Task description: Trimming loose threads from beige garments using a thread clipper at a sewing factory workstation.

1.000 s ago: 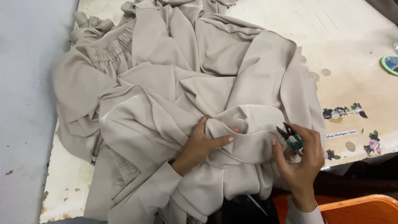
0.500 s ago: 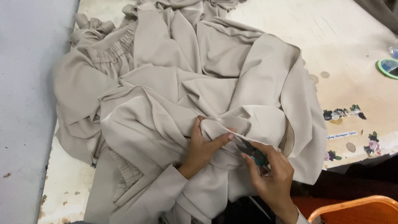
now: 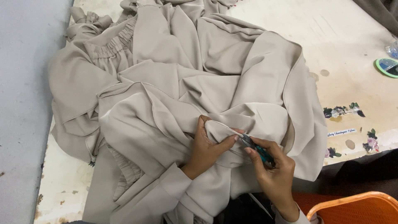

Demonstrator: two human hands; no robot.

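A large beige garment [image 3: 174, 83] with a gathered elastic band lies crumpled over a worn white table [image 3: 344, 49]. My left hand [image 3: 207, 145] pinches a fold of this fabric near the table's front edge. Beside it, my right hand [image 3: 271, 168] holds small teal-handled thread snips [image 3: 257, 148]; the blade tips touch the pinched fold right next to my left fingertips.
A round green-rimmed disc [image 3: 387, 66] lies at the table's right edge. Flower stickers [image 3: 342, 111] and a small label mark the table's front right. An orange plastic chair edge [image 3: 352, 203] shows at bottom right. A grey floor [image 3: 25, 103] runs along the left.
My right hand has moved left with the snips, from the garment's right side to the fold that my left hand pinches. My left hand has stayed on the fabric.
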